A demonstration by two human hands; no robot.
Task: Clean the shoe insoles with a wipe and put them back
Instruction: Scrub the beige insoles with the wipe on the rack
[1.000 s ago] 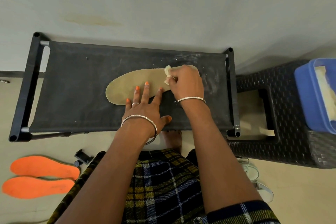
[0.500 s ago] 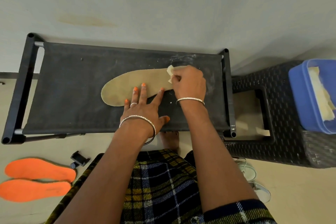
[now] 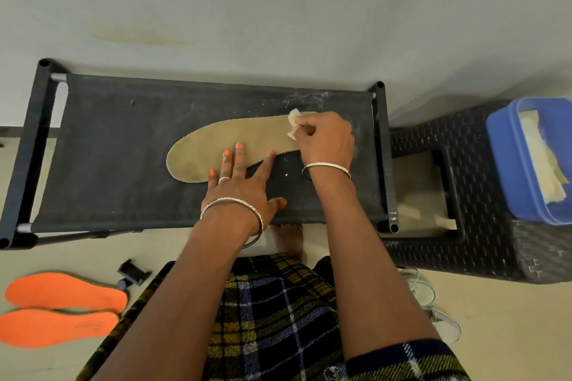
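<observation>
A tan insole lies flat on the black fabric top of a low rack. My left hand presses its spread, straight fingers on the insole's near edge. At the insole's right end, my right hand pinches a small crumpled pale wipe against it. Two orange insoles lie side by side on the floor at the lower left.
A dark woven stool stands right of the rack and carries a blue tub with pale wipes inside. White shoes sit on the floor by my right arm. A small black clip lies near the orange insoles. A wall is behind the rack.
My right hand with the wipe has shifted slightly along the insole's right end. My left hand keeps pressing in the same place.
</observation>
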